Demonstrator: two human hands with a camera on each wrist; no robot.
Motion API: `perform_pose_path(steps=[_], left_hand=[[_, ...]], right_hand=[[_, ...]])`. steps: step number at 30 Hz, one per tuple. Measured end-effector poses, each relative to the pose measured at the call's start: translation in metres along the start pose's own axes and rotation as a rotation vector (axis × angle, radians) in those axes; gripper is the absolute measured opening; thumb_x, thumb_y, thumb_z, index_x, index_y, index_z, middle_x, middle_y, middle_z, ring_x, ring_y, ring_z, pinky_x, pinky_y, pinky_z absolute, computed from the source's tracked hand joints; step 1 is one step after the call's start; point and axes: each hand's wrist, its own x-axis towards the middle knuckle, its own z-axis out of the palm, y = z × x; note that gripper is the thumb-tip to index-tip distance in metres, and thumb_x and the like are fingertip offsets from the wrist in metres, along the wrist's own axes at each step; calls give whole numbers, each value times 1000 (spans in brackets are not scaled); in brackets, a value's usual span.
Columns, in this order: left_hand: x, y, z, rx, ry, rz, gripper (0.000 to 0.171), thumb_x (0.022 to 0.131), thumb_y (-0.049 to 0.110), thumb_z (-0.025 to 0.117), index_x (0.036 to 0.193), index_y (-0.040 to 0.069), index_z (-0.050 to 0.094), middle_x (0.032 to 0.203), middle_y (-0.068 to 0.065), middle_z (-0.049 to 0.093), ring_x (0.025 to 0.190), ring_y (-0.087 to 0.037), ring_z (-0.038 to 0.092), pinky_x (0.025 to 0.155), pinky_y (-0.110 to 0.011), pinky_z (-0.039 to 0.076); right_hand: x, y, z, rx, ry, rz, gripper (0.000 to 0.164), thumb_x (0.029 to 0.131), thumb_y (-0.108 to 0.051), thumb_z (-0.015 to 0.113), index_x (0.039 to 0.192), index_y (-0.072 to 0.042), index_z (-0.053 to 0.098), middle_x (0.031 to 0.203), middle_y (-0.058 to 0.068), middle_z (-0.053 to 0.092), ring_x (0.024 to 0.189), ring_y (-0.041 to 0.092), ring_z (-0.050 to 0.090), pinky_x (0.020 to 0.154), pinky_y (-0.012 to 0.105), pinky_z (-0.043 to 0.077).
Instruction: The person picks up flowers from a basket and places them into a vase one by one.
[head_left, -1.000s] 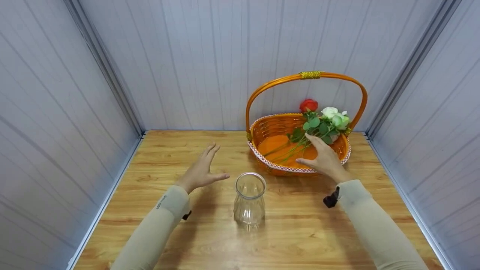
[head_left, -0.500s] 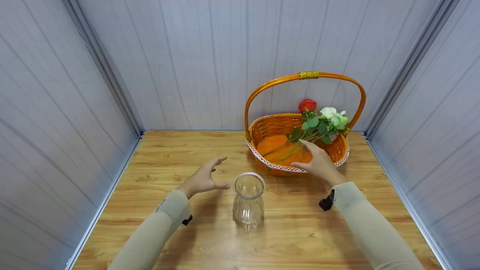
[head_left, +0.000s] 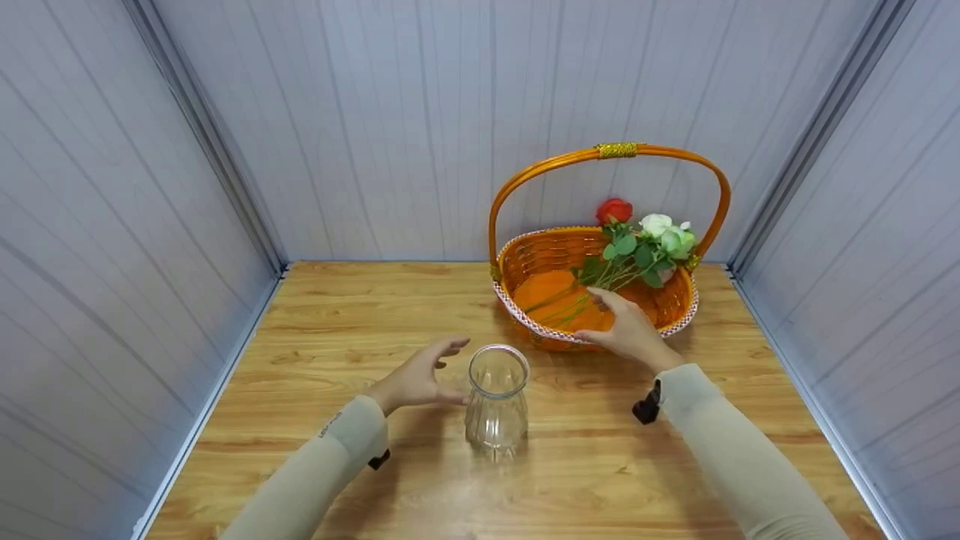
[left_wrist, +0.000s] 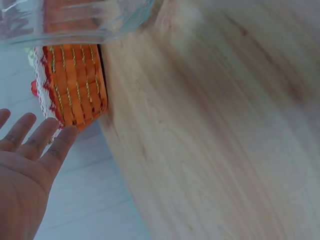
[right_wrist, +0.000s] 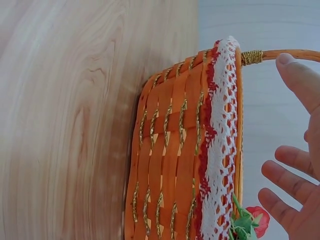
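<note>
A clear glass vase [head_left: 496, 424] with a round mouth stands upright on the wooden table. Just left of it is my left hand [head_left: 415, 381], fingers spread and thumb tip right at the glass. In the left wrist view the same hand [left_wrist: 25, 167] shows a bare palm, below the vase's rim [left_wrist: 75, 36]. My right hand [head_left: 628, 334] hovers over the front rim of an orange woven basket [head_left: 517, 309], thumb and fingers apart, overlapping green stems [head_left: 555, 300]. The stems belong to a red rose [head_left: 614, 211] and white roses [head_left: 657, 224] lying in the basket.
The basket's tall arched handle [head_left: 555, 159] rises above the flowers. Pale panel walls [head_left: 375, 135] enclose the wooden table [head_left: 337, 315] at the back and both sides. A lace trim [right_wrist: 220, 130] runs along the basket's rim.
My left hand has come down and right toward the vase. My right hand has drawn back a little to the left and nearer me over the basket. The vase, basket and flowers stay put.
</note>
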Motion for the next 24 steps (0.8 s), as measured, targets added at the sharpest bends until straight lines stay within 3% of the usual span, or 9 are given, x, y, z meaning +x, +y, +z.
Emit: perform_pose_path(steps=[7, 12, 24], left_hand=[[-1, -9, 15, -32, 6, 10, 101, 81, 26, 98, 163, 6, 44, 167, -17, 48, 152, -42, 48, 126, -60, 44], [-3, -14, 26, -66, 19, 12, 94, 79, 24, 98, 159, 11, 50, 161, -13, 56, 149, -37, 52, 124, -59, 46], [-9, -24, 49, -134, 62, 14, 87, 78, 20, 99, 153, 10, 55, 153, -11, 62, 144, -36, 58, 121, -57, 51]], right_hand=[[1, 0, 8, -12, -4, -5, 79, 90, -29, 91, 155, -2, 56, 139, 23, 69, 126, 45, 66, 110, 62, 55], [0, 0, 14, 22, -40, 10, 77, 92, -31, 89, 154, -1, 56, 142, 25, 67, 128, 47, 64, 111, 65, 54], [-3, 0, 28, 91, -85, 60, 73, 94, -32, 88, 153, -4, 58, 144, 23, 66, 132, 45, 62, 112, 65, 53]])
